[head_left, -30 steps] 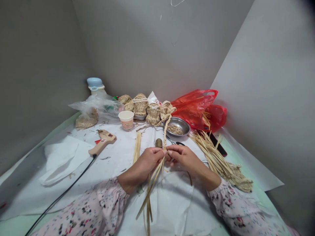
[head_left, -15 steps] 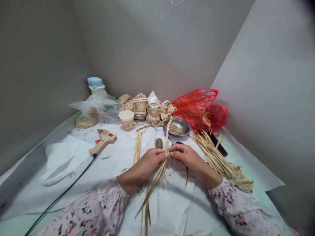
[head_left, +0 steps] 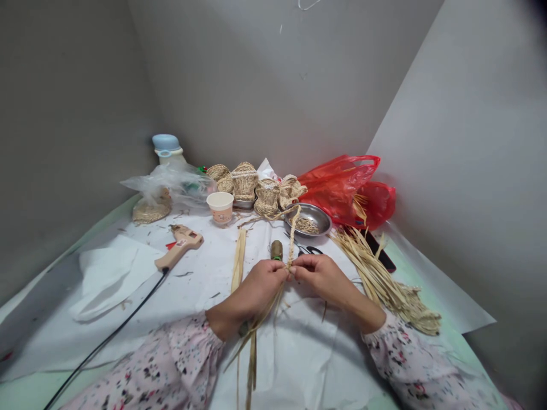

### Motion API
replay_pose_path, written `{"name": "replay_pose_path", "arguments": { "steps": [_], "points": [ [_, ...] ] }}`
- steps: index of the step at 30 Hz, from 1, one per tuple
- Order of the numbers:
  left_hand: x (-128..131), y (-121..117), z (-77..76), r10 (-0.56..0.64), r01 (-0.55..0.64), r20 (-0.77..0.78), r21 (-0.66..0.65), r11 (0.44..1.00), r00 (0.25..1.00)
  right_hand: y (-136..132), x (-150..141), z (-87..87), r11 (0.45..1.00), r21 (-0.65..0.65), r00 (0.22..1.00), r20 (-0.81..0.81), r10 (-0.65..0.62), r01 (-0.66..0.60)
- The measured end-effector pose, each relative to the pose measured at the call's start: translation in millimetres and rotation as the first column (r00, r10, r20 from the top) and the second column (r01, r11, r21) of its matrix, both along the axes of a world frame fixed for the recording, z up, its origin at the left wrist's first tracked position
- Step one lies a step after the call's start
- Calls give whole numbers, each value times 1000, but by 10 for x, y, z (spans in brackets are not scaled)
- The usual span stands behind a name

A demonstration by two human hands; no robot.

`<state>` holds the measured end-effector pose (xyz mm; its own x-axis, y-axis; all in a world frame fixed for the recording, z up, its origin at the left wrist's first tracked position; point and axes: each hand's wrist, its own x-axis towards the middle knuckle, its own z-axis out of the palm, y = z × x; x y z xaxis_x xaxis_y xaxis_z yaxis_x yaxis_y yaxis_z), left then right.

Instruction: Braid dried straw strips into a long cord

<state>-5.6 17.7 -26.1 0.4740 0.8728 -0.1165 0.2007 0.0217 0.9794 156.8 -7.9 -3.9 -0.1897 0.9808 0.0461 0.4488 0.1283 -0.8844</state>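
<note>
Left hand (head_left: 260, 287) and right hand (head_left: 322, 279) meet in a narrow grip, thumbs and fingers pinching a straw braid (head_left: 292, 242) above a white paper sheet (head_left: 299, 353); the braid rises from the grip towards a steel bowl (head_left: 310, 219); loose straw strands (head_left: 252, 356) hang below the left hand; a small brown roll (head_left: 276, 249) and scissors (head_left: 303, 249) lie just beyond the hands; a straw bundle (head_left: 376, 279) lies to the right.

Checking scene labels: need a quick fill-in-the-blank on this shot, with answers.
1. The left hand and right hand pinch a narrow straw ____ at its lower end.
2. A black ____ runs from the glue gun toward the person.
3. The plastic bag behind the metal bowl is ____.

Answers: braid; cord; red.
</note>
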Motion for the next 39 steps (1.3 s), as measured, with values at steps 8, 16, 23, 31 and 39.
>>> {"name": "replay_pose_path", "arguments": {
  "steps": [8, 16, 23, 31, 39],
  "points": [
    [-26, -42, 172, 99, 27, -329, 357, 934, 939, -3, -41, -42, 985, 101, 983, 106, -147, 137],
    [0, -190, 430, 254, 94, -581, 500, 861, 773, -10, -73, -23, 975, 68, 976, 40, -216, 213],
    [101, -362, 474, 176, 214, -698, 432, 876, 694, 6, -122, -63, 964, -48, 948, -174, -265, 261],
    [140, -431, 462, 168, 305, -768, 432, 849, 618, -14, -160, -102, 948, -235, 872, -393, -293, 213],
    [177, -446, 465, 119, 387, -820, 386, 837, 560, -59, -236, -13, 950, -301, 782, -572, -247, 80]
  ]
}}
